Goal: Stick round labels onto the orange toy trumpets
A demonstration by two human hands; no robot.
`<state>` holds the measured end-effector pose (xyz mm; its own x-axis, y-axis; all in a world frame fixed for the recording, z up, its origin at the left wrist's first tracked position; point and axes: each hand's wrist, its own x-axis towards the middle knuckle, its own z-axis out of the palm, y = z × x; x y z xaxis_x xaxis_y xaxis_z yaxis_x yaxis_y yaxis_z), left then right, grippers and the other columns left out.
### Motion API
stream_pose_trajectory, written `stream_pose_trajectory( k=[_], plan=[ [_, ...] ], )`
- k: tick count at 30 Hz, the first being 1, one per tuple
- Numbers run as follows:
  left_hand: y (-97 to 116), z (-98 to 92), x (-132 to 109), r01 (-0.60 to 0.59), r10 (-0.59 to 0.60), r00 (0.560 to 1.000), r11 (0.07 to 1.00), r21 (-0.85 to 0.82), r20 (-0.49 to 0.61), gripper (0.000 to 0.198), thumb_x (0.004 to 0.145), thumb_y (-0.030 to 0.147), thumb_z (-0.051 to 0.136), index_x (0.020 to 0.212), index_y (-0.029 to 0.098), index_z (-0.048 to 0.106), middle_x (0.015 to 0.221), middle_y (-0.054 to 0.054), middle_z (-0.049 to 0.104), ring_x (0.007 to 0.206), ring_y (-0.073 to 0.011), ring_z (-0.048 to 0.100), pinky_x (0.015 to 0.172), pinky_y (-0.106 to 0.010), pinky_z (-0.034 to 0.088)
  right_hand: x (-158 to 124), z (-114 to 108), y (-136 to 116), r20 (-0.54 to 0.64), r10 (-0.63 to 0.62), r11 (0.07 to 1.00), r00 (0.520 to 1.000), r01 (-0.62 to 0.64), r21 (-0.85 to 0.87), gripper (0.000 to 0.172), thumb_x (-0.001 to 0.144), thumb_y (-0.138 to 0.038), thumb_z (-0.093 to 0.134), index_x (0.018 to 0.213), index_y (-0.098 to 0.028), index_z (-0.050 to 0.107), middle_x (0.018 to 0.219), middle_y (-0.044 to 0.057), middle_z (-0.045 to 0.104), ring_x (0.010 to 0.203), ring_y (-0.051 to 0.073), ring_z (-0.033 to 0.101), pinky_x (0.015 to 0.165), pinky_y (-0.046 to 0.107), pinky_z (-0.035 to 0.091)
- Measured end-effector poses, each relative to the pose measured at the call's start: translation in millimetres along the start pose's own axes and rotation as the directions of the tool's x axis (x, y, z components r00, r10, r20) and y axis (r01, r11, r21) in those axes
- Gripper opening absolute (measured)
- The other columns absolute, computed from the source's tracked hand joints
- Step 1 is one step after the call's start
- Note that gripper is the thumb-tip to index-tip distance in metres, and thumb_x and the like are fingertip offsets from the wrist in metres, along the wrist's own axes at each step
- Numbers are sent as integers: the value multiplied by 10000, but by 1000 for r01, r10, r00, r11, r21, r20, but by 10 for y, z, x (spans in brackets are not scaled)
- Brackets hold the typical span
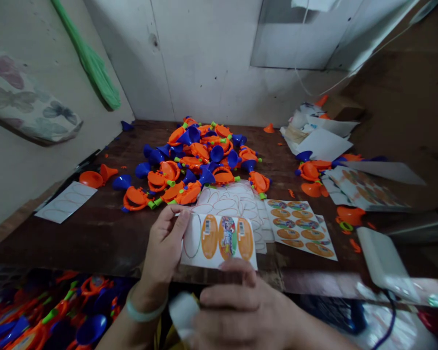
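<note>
Sticker sheet (219, 240) with oval labels, pinched in the left hand (164, 238) just above the near edge of the wooden bench (58, 238). Right hand (241, 306) curled around a blurred white piece (183, 313), just below the sheet. Printed sheets (299, 228) lie beyond; farther off, a heap of orange-and-blue plastic toys (200, 155).

The left hand (163, 245) is rising upright above the wrist (150, 288), its fingers (171, 218) curling forward and pinching at the tips, while the right hand (241, 306) is lying low across the bottom of the view, its fingers (222, 297) bending inward toward the left forearm (126, 333).
</note>
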<state>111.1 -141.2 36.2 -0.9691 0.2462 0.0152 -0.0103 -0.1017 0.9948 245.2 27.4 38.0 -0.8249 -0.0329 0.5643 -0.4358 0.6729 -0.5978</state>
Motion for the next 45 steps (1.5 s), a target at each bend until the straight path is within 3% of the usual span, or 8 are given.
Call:
stream_pose_trajectory(
  k=[9,15,19,25,30,35,40,45],
  plan=[
    [3,144,-67,-268,246,951,958,104,189,278,1041,457,746,899,217,730,804,5,703,744,-135,647,711,-208,529,303,-55,275,-148,-51,971,988,15,-239,686,1066,-139,673,1679,-318,425,1174,41,881,1033,242,817,944,434,675],
    [-101,231,-69,87,-63,981,988,-126,183,428,956,605,793,926,212,625,787,21,643,649,-121,573,612,-218,507,238,91,446,-288,-262,935,921,168,-313,604,1009,-43,697,1528,-328,576,979,5,890,847,211,831,870,386,683],
    [-222,393,93,15,-29,965,998,55,262,316,1027,539,643,995,235,561,760,29,622,597,-133,585,587,-244,517,137,108,494,-349,-231,921,908,89,-379,482,957,-18,698,1300,-357,711,916,-9,852,854,217,827,851,394,678],
    [-452,604,603,-216,121,951,919,331,284,89,909,246,719,995,230,701,1044,-75,750,1014,-269,731,935,-419,616,-205,197,223,85,-352,932,932,358,-58,347,1023,-180,672,1281,-410,693,966,-78,878,939,181,811,1143,453,618],
    [-387,303,958,-278,211,960,787,551,184,433,833,145,795,1259,211,749,1432,-203,679,1524,-447,480,1299,-663,326,-188,382,285,-156,16,998,988,-6,67,475,956,-97,692,1358,-348,652,986,23,808,978,240,803,929,406,679],
    [-315,-130,1162,-264,207,964,811,523,165,513,766,263,904,1235,187,712,1202,-168,758,1278,-418,687,1183,-627,490,86,385,505,-333,301,880,894,-125,458,793,1011,-156,704,1674,-425,363,1099,15,735,957,205,770,853,391,696],
    [-356,-331,625,-330,282,930,923,198,236,594,908,699,764,1284,257,639,1275,-142,774,1070,-301,800,918,-445,676,428,179,431,-245,611,557,753,-189,809,777,940,-205,797,1587,-504,488,1163,-15,637,858,122,688,767,258,665],
    [-580,-71,-104,-334,366,900,928,-164,236,489,999,612,747,1407,364,644,1711,-134,565,1559,-377,582,1208,-573,569,585,382,132,-82,598,460,798,-257,850,949,865,-248,860,1624,-538,371,1228,-20,615,925,132,694,791,256,680]
  ],
)
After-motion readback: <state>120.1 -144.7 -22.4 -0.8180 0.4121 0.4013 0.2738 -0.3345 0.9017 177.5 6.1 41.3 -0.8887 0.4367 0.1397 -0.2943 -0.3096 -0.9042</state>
